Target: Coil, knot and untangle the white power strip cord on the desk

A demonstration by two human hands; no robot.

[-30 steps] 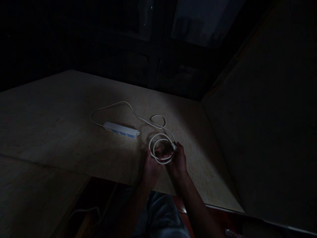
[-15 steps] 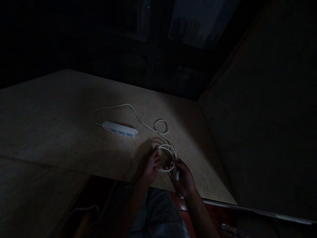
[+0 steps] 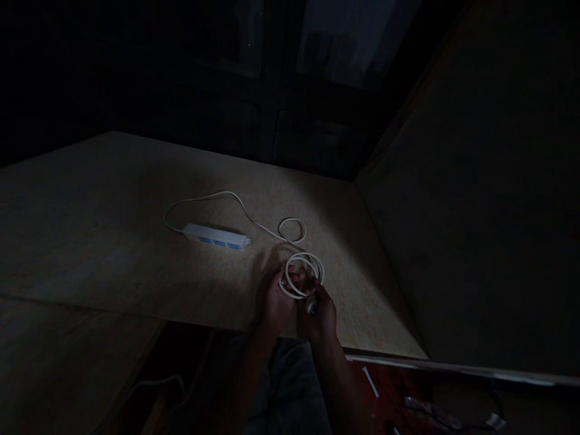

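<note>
Loops of a white power cord (image 3: 293, 296) are gathered between my two hands, above the near part of the table. My left hand (image 3: 277, 305) holds the left side of the loops, its fingers curled behind and inside them. My right hand (image 3: 325, 311) is closed on the right side of the coil, with the cord's plug (image 3: 311, 304) by its fingers. From the coil the cord runs back through a small loose loop to a white power strip (image 3: 216, 237) with blue-marked sockets, lying to the left. Dim light hides finger detail.
The pale tabletop (image 3: 131, 181) ends at a dark window frame (image 3: 269, 121) behind and a dark wall panel (image 3: 453, 211) on the right. Below the front edge, a white strip (image 3: 370, 382) and a clear plastic wrapper (image 3: 426, 408) lie on a reddish surface.
My hands have come closer together. The right hand moved left and up with the plug, and the left fingers now reach further into the loops. The view has shifted slightly; the power strip stays put.
</note>
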